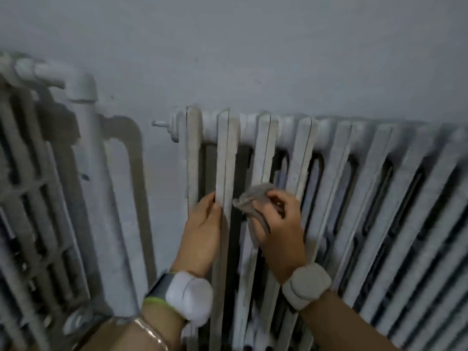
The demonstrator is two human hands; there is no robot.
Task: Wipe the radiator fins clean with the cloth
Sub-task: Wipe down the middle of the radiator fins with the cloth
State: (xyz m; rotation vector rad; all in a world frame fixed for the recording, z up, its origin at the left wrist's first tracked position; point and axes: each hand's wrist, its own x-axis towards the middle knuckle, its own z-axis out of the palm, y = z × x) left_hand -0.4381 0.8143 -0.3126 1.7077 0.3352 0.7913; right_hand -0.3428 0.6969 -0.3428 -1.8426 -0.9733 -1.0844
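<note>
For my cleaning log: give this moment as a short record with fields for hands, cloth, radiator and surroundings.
left hand: grips the second fin from the left end of the radiator
right hand: pinches the cloth
cloth: grey, bunched, against the third fin
radiator: white, ribbed, against the wall
surroundings: second radiator and pipe to its left

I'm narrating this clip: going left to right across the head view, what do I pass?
Second radiator, upright pipe, left hand gripping a fin, cloth, right hand holding it, fins farther right.
</note>
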